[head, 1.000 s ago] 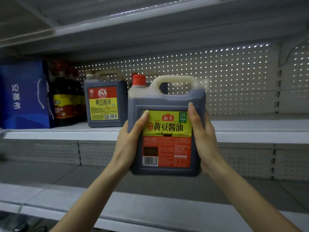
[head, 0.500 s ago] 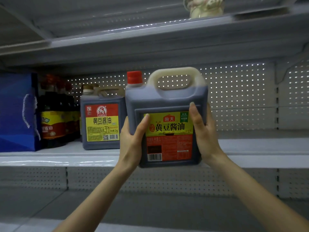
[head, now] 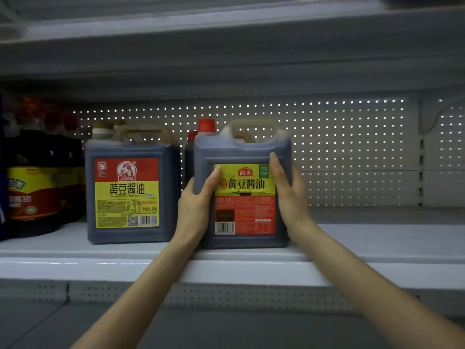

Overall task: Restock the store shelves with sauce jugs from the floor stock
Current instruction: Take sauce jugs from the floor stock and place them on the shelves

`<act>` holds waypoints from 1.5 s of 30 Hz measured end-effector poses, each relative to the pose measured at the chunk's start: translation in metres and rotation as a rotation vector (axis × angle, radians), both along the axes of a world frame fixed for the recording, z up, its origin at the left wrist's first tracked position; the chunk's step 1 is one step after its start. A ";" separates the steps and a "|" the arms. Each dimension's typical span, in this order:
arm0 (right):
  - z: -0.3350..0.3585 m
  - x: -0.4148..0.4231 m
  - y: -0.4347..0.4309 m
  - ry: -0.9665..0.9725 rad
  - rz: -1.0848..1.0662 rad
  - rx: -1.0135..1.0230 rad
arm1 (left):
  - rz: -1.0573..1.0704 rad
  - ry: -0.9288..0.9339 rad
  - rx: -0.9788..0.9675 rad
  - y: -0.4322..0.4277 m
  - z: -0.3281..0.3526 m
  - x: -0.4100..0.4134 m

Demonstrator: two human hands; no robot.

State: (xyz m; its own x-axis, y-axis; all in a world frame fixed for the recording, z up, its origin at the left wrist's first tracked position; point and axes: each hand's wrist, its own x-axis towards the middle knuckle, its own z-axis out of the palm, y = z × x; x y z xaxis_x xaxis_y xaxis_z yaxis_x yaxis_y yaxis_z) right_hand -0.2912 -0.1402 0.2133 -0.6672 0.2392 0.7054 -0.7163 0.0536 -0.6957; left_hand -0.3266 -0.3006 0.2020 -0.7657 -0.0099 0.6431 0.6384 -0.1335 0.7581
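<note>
Yellow label (head: 245, 184) edges lie under the thumbs of the left hand (head: 198, 206) and right hand (head: 289, 197), both clamped on the sides of the red-capped sauce jug (head: 241, 151). It stands upright near the front edge of the white shelf (head: 377, 245); at its 9 o'clock stands a second jug (head: 127, 192), dark bottles (head: 37, 182) beyond.

Red-capped jug (head: 245, 215), shelf (head: 377, 245) front edge: 海天, 黄豆酱油
Gold-capped jug (head: 127, 192), just left: 黄豆酱油, 2kg

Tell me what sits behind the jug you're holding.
Another red-capped jug stands behind the held jug, peeking out at its left edge; the rest is covered. Beyond them is the perforated back panel.
</note>
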 end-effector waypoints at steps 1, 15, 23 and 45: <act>0.001 -0.004 0.001 -0.026 -0.023 0.008 | 0.011 -0.009 -0.015 0.000 0.000 -0.002; -0.012 -0.005 0.001 0.002 -0.187 0.099 | 0.307 0.346 -0.138 0.004 -0.008 -0.008; -0.020 0.018 0.004 -0.143 -0.298 0.381 | 0.390 0.362 -0.252 0.004 -0.011 0.007; -0.104 0.254 0.124 -0.699 -1.451 1.129 | 0.272 0.910 -0.817 0.128 -0.109 0.118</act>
State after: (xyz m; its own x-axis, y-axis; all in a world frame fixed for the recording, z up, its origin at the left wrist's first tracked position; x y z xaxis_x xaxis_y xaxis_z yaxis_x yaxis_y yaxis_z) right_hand -0.0373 -0.0162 0.1088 -0.5973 0.4747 0.6464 0.6067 0.7946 -0.0229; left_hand -0.2084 -0.1725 0.0929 -0.0768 0.5525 0.8300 0.9065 0.3853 -0.1726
